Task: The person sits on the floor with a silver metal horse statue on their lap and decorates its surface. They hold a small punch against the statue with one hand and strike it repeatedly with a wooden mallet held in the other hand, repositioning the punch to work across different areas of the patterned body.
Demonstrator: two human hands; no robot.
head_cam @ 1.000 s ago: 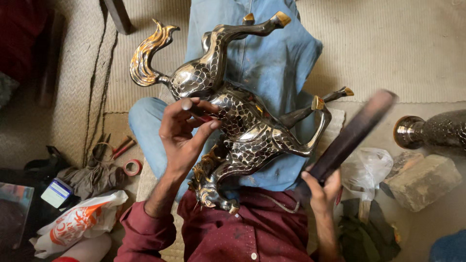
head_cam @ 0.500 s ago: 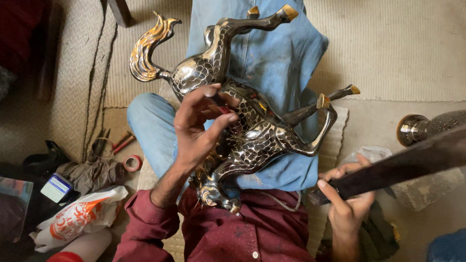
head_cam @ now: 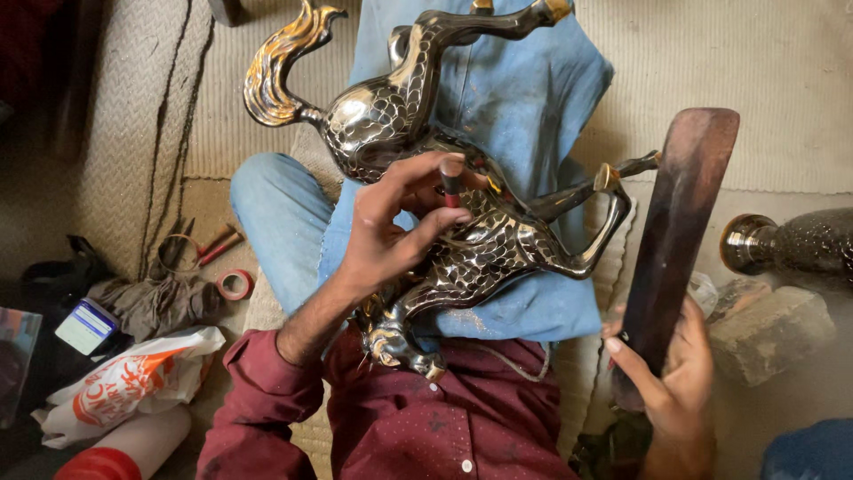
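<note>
Head view, only one camera, so here goes. Metal horse figurine (head_cam: 444, 222) lies across the person's lap on a blue cloth (head_cam: 533, 98), running from upper left to lower middle of the frame, legs pointing to the right and its golden tail (head_cam: 280, 62) curling up at upper left. My guess is it's heavy and completely rigid, cast metal, and that polished finish looks slippery. The thin legs and tail seem like the weak spots, so I'd grab it around the thick belly, not the limbs.

Left hand (head_cam: 391, 231) rests on the horse's body, fingers curled, pinching a small dark punch-like tool (head_cam: 451, 185) with a reddish band against the surface. Right hand (head_cam: 666, 373), at lower right, is wrapped around the bottom end of a long dark wooden bar (head_cam: 680, 240), held up clear of the horse.

Looks-wise: silvery-dark shine, engraved scale pattern all over the body, gold on hooves and tail.

Off to the side: a roll of red tape (head_cam: 235, 284) at left, a dark metal vase (head_cam: 786, 244) at right edge.
</note>
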